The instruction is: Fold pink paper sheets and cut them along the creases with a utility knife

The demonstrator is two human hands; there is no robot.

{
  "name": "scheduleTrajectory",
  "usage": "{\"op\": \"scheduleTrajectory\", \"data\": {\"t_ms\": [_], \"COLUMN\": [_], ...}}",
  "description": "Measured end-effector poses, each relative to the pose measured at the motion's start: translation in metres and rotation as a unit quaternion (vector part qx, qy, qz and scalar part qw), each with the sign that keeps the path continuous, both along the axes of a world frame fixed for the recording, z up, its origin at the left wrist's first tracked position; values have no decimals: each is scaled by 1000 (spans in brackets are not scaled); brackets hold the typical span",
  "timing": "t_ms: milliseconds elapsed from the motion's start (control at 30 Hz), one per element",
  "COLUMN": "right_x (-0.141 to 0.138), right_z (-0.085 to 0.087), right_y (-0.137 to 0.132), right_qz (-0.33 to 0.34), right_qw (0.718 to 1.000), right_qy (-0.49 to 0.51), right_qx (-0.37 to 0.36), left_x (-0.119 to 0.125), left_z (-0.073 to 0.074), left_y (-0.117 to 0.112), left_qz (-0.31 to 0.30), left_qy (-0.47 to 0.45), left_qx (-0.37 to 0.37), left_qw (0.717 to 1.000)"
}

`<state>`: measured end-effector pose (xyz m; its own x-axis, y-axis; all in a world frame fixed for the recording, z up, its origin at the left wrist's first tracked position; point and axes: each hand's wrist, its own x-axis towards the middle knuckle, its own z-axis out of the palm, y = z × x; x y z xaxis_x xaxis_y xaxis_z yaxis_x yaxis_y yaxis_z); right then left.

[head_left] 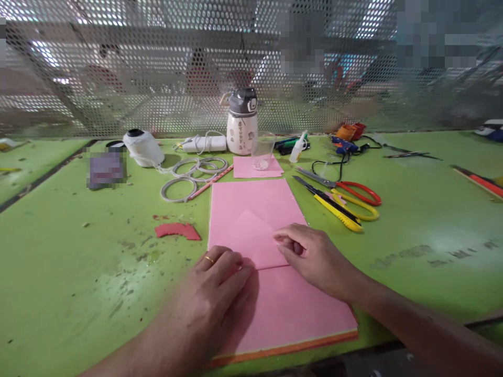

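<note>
A stack of pink paper sheets (pixel 259 204) lies on the green table (pixel 78 262) in front of me. On top is a smaller pink sheet (pixel 251 238), folded so that it rises to a point. My left hand (pixel 220 277), with a ring on one finger, lies flat with its fingers together on the folded sheet's lower left. My right hand (pixel 310 256) rests at its right edge, fingers curled and pinching the fold.
Red-handled scissors (pixel 346 187), yellow-handled scissors (pixel 353 204) and a yellow utility knife (pixel 334 208) lie to the right. Behind stand a water bottle (pixel 242 123), a clear cup (pixel 262 152), a thread spool (pixel 143 148), several rings (pixel 188 178), a glue bottle (pixel 298 146). A red scrap (pixel 176 230) lies left.
</note>
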<state>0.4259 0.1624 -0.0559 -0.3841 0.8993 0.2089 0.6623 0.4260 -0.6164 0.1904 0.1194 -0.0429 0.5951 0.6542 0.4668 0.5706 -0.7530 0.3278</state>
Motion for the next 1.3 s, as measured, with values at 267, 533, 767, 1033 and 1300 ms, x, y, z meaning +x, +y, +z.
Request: {"op": "scheduleTrajectory", "data": {"t_ms": [267, 533, 767, 1033, 1300], "right_x": [0, -1, -1, 0, -2], "right_z": [-1, -1, -3, -2, -4], "right_y": [0, 0, 0, 2, 2], "right_qz": [3, 5, 5, 0, 5], "right_qw": [1000, 1000, 1000, 1000, 1000], "right_qy": [8, 1, 2, -5, -19], "right_qx": [-4, 3, -2, -12, 3], "left_x": [1, 2, 4, 3, 4], "left_z": [3, 2, 3, 0, 1], "left_y": [1, -1, 0, -1, -1], "left_qz": [-4, 1, 2, 6, 5], "left_qy": [-7, -28, -21, -10, -3], "left_qx": [14, 3, 22, 20, 20], "left_qw": [1000, 1000, 1000, 1000, 1000]}}
